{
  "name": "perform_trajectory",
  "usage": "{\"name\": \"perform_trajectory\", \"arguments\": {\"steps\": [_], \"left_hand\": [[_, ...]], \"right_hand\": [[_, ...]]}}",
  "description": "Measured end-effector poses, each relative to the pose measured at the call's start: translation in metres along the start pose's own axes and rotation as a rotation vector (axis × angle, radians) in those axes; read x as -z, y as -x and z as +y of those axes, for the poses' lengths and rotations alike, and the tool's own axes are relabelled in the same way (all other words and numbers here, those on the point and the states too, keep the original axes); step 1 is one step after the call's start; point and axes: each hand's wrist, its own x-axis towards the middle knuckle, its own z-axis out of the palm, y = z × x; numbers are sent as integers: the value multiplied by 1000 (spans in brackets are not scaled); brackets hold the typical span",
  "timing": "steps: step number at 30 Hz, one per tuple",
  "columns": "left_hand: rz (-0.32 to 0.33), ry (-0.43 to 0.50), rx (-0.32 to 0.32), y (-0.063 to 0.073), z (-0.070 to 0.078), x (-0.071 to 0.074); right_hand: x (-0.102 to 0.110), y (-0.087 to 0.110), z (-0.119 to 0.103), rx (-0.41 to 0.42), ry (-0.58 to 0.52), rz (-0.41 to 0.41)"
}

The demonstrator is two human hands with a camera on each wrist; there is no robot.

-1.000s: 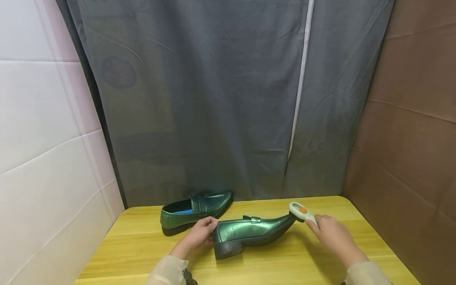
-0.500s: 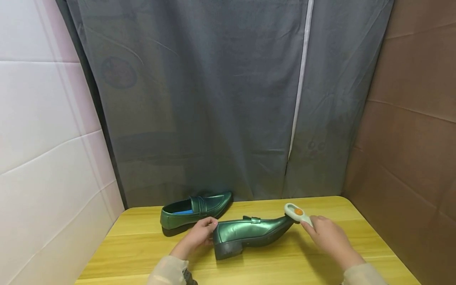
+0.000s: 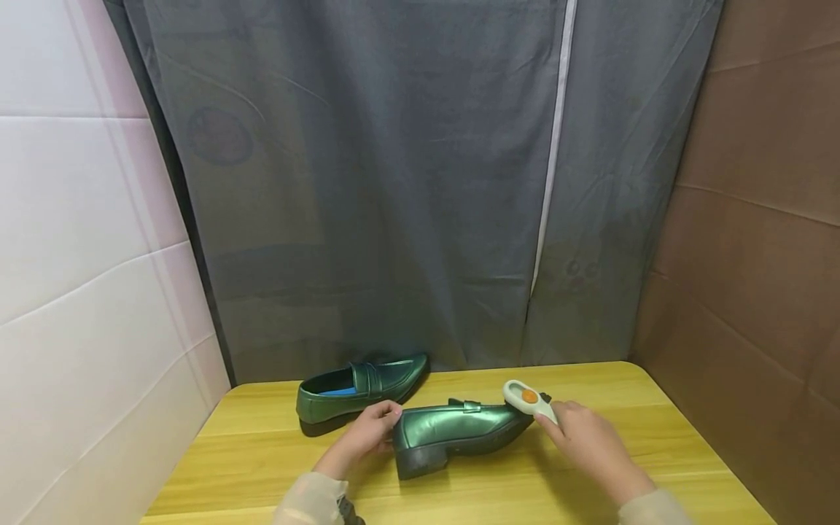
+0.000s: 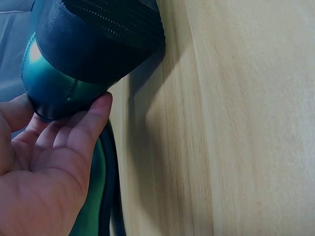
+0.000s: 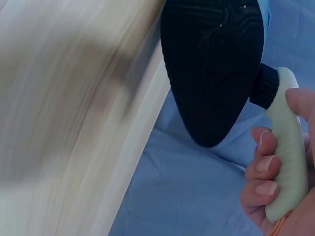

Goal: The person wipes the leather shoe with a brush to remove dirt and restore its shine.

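My left hand (image 3: 371,429) grips a metallic green loafer (image 3: 453,426) by the back of its collar, thumb on one side and fingers on the other. The shoe's dark heel (image 4: 98,39) faces the left wrist camera, and its toe points right. In my right hand (image 3: 587,437) is a pale brush (image 5: 288,147) with an orange spot on its back, the fingers curled round the handle. Its dark bristles (image 5: 265,86) meet the upper near the toe, beside the black patterned sole (image 5: 211,64). The brush head hides the toe tip in the head view.
A matching green loafer (image 3: 361,390) with a blue insole stands behind on the wooden table (image 3: 262,467), near a grey curtain (image 3: 394,219). A white panel (image 3: 98,292) borders the left side and a brown one (image 3: 741,255) the right.
My right hand has moved the brush left along the shoe's upper, from the toe tip toward the strap. The left hand and both shoes stay where they were.
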Motion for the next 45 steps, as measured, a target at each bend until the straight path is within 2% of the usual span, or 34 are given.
{"name": "perform_trajectory", "arguments": {"steps": [11, 24, 39, 45], "left_hand": [[-2, -5, -11, -2, -1, -1], [-1, -7, -13, 0, -2, -1], [11, -19, -12, 4, 1, -3], [20, -21, 1, 4, 2, -3]], "right_hand": [[-8, -1, -23, 53, -4, 14], [-20, -4, -52, 89, -35, -14], [-39, -9, -86, 293, 12, -1], [-44, -10, -93, 322, 26, 28]]}}
